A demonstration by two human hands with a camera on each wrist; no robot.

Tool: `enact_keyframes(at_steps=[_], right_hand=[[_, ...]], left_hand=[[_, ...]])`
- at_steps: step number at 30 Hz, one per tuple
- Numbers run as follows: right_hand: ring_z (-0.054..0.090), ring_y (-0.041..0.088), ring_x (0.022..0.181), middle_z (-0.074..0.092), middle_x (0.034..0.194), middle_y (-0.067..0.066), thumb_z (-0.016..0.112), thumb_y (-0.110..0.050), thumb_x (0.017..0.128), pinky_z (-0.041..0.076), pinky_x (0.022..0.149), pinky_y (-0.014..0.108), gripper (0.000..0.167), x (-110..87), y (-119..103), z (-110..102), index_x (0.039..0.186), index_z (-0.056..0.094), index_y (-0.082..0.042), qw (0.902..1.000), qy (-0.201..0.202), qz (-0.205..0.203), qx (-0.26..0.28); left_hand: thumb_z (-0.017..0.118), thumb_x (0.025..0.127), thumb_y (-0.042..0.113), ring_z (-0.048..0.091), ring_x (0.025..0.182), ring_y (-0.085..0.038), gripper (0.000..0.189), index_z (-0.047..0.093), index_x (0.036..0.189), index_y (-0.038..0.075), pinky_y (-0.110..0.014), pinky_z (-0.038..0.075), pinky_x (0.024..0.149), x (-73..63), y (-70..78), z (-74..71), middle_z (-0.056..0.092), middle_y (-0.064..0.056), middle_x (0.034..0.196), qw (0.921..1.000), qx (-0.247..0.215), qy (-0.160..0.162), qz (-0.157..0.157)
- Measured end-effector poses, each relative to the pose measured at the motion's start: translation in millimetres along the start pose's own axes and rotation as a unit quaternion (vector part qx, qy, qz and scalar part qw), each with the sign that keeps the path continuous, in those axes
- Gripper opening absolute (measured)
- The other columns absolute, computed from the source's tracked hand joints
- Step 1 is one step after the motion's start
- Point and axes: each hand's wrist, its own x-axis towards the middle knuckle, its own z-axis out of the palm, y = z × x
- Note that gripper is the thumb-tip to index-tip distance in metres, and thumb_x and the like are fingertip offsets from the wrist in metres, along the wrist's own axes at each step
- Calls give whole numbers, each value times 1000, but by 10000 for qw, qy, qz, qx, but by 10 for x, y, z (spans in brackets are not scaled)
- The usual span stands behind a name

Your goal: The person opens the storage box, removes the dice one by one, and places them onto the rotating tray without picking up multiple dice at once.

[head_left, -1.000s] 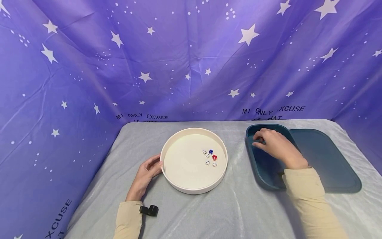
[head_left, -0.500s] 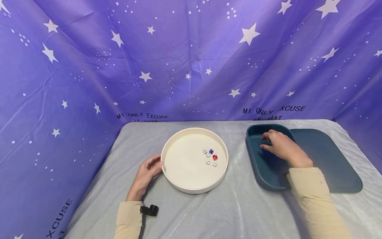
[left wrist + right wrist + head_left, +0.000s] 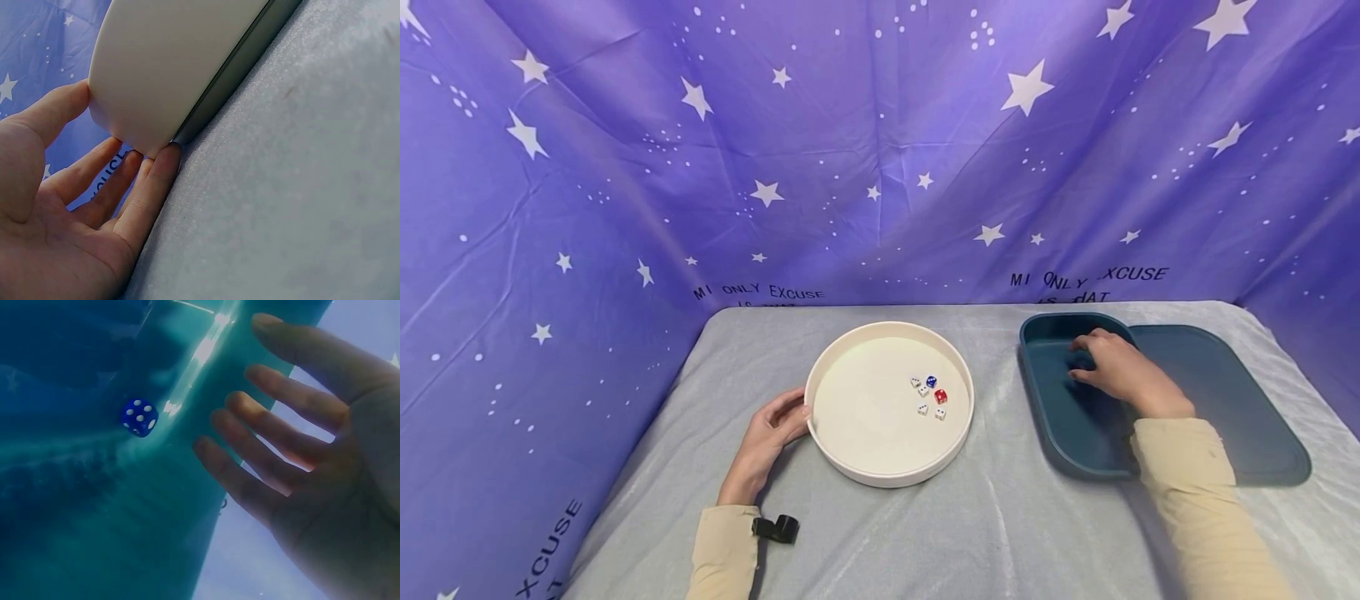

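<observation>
My left hand (image 3: 769, 429) holds the side of a round cream tray (image 3: 815, 367). In the left wrist view the thumb (image 3: 74, 99) lies at its upper edge and the fingertips touch the lower part of its wall. Inside the tray, toward its right, lie several white dice, a red die (image 3: 941, 397) and a blue die (image 3: 931, 382). My right hand (image 3: 1123, 371) hovers inside a dark teal bin (image 3: 1051, 425), fingers spread and loosely bent, with nothing in them. Another blue die (image 3: 140, 417) sits in that bin, apart from the fingertips in the right wrist view.
A flat teal lid or mat (image 3: 1217, 400) lies right of the bin, its left part hidden behind the bin and my forearm. Grey cloth (image 3: 940, 533) covers the table. A purple starry curtain (image 3: 880, 150) hangs behind it and at both sides.
My right hand has moved right and slightly toward me inside the teal bin. The left hand, the round tray and the dice in it have stayed in place.
</observation>
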Motion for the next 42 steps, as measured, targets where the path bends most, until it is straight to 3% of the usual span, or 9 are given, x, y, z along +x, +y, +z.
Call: enact_keyframes(at_steps=[6,13,28,35,42], right_hand=[[59,45,98,60,108,33,75,-11,86,51,86,60,39,5,71,27,113,64,14,10000,-71,40,-34],[60,45,100,61,112,34,76,-12,84,52,88,60,41,13,165,63,113,63,15,9995,-293,106,69],[63,44,97,65,101,29,80,-8,80,53,85,59,36,38,243,96,105,66,14,9985,-527,57,145],[62,34,85,65,89,21,81,-3,77,54,79,56,29,39,288,106,99,68,11,9986,-513,-26,98],[57,25,74,64,81,14,76,8,77,54,67,45,18,21,310,108,93,68,8,9986,-520,30,125]], left_hand=[[71,94,18,58,122,-22,53,52,140,3,-23,56,93,2,-4,-2,54,-19,139,10000,-75,-34,16],[71,93,18,59,119,-17,53,52,140,3,-24,56,93,5,-9,-6,54,-19,139,9999,-123,-33,15],[71,93,17,61,116,-15,52,52,139,2,-26,57,93,3,-3,-5,56,-21,137,9997,-237,-12,-20],[71,93,18,60,117,-13,53,52,140,3,-25,57,93,2,7,-1,55,-20,139,9999,-142,14,-26],[71,93,18,60,117,-15,53,52,140,3,-25,57,93,-3,14,3,55,-20,138,9999,-159,9,-34]])
